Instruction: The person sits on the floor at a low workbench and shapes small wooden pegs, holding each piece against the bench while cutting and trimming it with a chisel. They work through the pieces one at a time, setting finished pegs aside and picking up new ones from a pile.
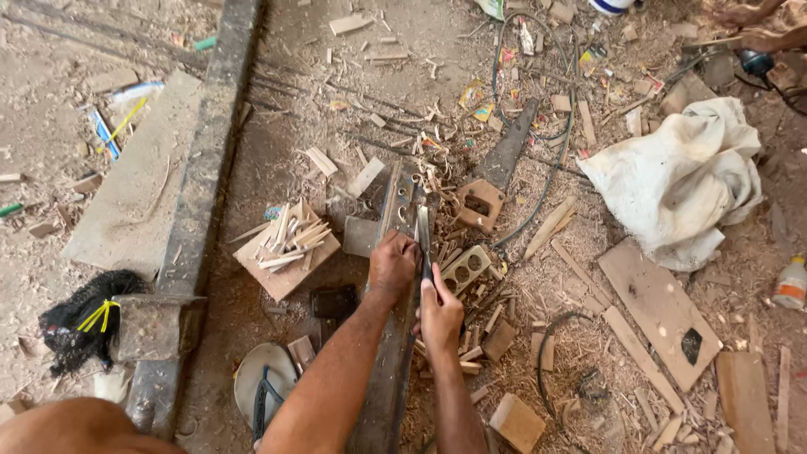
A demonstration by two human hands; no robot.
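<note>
Both hands closed: left hand (393,262) pins wood piece (409,220) at 12 o'clock, right hand (439,317) grips chisel (424,244); slip risks cutting left fingers.

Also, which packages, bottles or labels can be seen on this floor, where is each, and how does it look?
Small bottle: right edge, white with an orange band.
Torn wrappers: top centre among the shavings, yellow and red scraps.
White container: top edge, cut off by the frame.
No signs or screens.
</note>
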